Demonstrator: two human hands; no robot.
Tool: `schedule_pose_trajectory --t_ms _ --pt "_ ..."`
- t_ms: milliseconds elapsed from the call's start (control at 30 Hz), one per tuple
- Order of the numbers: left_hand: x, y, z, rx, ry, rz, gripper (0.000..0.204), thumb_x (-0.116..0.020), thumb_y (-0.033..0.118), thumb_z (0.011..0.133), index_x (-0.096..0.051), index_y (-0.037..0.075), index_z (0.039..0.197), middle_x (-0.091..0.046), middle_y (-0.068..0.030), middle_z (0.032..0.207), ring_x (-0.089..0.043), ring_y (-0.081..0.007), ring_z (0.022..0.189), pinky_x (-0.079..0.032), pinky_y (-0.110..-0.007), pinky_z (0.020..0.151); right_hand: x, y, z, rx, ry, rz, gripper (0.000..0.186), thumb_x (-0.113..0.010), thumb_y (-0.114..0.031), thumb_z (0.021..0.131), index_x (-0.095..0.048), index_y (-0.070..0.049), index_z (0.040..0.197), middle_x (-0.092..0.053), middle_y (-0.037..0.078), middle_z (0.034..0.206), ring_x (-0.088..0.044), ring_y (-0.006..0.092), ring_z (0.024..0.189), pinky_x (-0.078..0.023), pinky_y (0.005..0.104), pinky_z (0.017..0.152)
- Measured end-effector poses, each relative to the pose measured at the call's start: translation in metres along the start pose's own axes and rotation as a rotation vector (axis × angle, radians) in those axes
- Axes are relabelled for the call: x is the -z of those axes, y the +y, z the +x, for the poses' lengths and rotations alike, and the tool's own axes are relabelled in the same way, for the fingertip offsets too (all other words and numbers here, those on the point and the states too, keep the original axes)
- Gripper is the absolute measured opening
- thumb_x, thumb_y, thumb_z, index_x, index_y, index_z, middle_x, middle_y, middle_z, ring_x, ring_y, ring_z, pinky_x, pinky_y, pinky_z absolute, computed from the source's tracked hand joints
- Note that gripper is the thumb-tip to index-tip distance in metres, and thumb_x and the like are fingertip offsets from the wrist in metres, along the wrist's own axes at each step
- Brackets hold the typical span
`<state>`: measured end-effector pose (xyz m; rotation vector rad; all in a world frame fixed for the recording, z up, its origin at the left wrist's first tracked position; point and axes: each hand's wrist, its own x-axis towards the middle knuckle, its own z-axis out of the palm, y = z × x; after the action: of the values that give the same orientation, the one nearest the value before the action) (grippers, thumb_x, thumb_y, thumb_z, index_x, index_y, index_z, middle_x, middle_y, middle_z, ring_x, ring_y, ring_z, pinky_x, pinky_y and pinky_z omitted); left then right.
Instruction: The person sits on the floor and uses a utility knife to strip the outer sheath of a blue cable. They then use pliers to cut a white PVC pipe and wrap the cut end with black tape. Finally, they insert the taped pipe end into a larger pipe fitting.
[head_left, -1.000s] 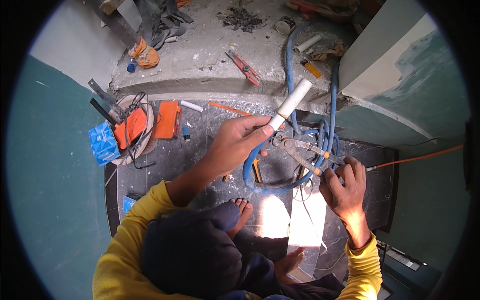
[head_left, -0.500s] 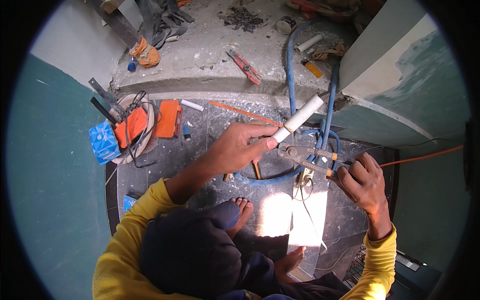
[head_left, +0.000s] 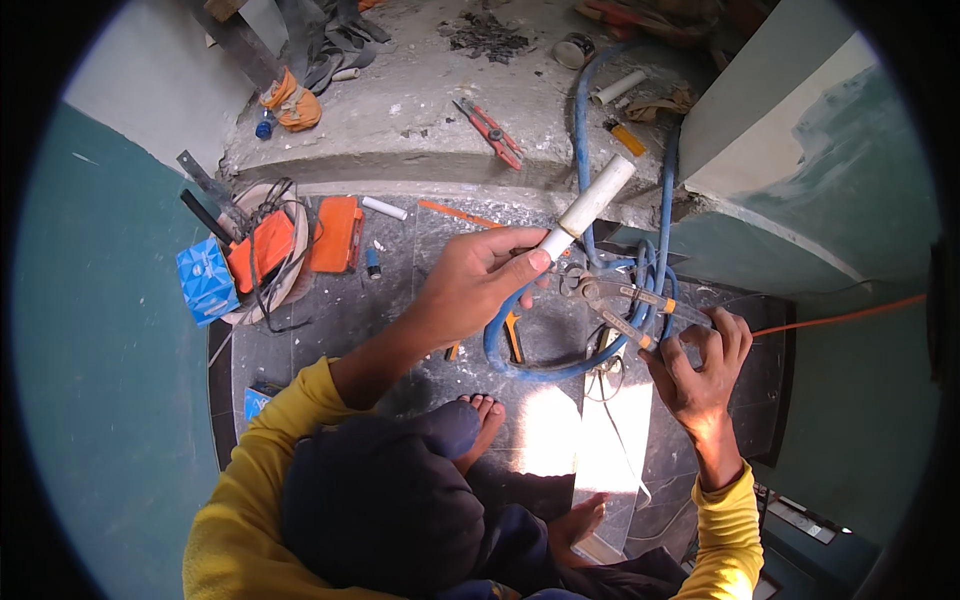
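Observation:
My left hand (head_left: 470, 285) is closed around the narrower lower part of a white plastic pipe (head_left: 597, 197), tilted with its wide end up and to the right. Thumb and fingers pinch it just below the step where it widens. In my right hand (head_left: 705, 375) is a pair of worn metal pliers (head_left: 625, 298) with orange-banded handles, spread apart. The jaws point left, beside the pipe's lower end; whether they touch anything is unclear. Under both hands a blue hose (head_left: 540, 374) lies in loops, partly hidden behind the pliers and my left fingers.
Red-handled pliers (head_left: 490, 132) lie on the concrete step (head_left: 400, 120) ahead. At left stand a tool bag (head_left: 300, 270), an orange case (head_left: 336, 235) and a blue box (head_left: 207, 280). A short white pipe piece (head_left: 384, 208) lies nearby. A power strip (head_left: 608, 350) sits below the pliers.
My right hand and the pliers have moved left, and the handles are spread wider. The pipe has shifted slightly left and away from me. The blue hose loops have shifted on the floor.

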<state>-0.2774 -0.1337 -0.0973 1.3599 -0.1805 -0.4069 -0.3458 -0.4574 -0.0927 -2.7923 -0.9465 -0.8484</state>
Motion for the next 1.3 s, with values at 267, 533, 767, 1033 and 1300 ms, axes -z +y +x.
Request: schedule_pose_trajectory --t_ms 267,533,767,1033,1300 --pt "-0.004 0.003 0.002 -0.044 -0.031 -0.011 0.036 -0.067 0.010 0.106 -0.063 -0.009 0.137 -0.070 -0.0095 0.111 -0.063 -0.0108 0.091 -0.054 -0.026 0.077 0.009 -0.002 0.008 -0.067 -0.067 0.101 0.036 -0.092 -0.031 0.074 -0.068 -0.014 0.093 -0.059 0.007 0.100 -0.055 0.0385 0.119 -0.040 0.0608 0.098" --pt "-0.003 0.002 0.002 -0.070 -0.006 0.041 0.039 -0.068 0.007 0.104 -0.061 -0.009 0.139 -0.070 -0.0103 0.114 -0.064 -0.0113 0.092 -0.055 -0.027 0.080 0.017 -0.007 0.015 -0.163 -0.149 0.313 0.037 -0.092 -0.032 0.075 -0.069 -0.010 0.096 -0.058 0.008 0.095 -0.056 0.0353 0.109 -0.040 0.0556 0.093" --pt "-0.003 -0.001 0.001 -0.077 0.016 0.016 0.040 -0.068 0.009 0.105 -0.061 -0.010 0.140 -0.070 -0.0103 0.112 -0.064 -0.0117 0.088 -0.055 -0.026 0.079 0.021 -0.008 0.015 -0.172 -0.206 0.362 0.036 -0.091 -0.027 0.077 -0.068 -0.007 0.097 -0.054 0.010 0.086 -0.055 0.0300 0.083 -0.043 0.0461 0.072" --pt "0.003 0.003 0.003 -0.030 -0.013 0.071 0.038 -0.068 0.012 0.105 -0.064 -0.008 0.137 -0.070 -0.0086 0.108 -0.063 -0.0104 0.084 -0.053 -0.024 0.076 0.007 -0.009 0.011 -0.197 -0.163 0.533 0.032 -0.089 -0.023 0.080 -0.068 -0.005 0.096 -0.058 0.013 0.091 -0.059 0.0346 0.091 -0.047 0.0448 0.077" --pt "0.003 -0.001 0.004 -0.070 -0.008 0.069 0.041 -0.072 0.018 0.104 -0.066 -0.005 0.137 -0.074 -0.0057 0.101 -0.062 -0.0067 0.080 -0.054 -0.024 0.070 0.009 -0.006 0.015 -0.179 -0.175 0.494 0.033 -0.088 -0.026 0.082 -0.068 -0.004 0.096 -0.061 0.015 0.096 -0.060 0.0399 0.106 -0.047 0.0496 0.086"
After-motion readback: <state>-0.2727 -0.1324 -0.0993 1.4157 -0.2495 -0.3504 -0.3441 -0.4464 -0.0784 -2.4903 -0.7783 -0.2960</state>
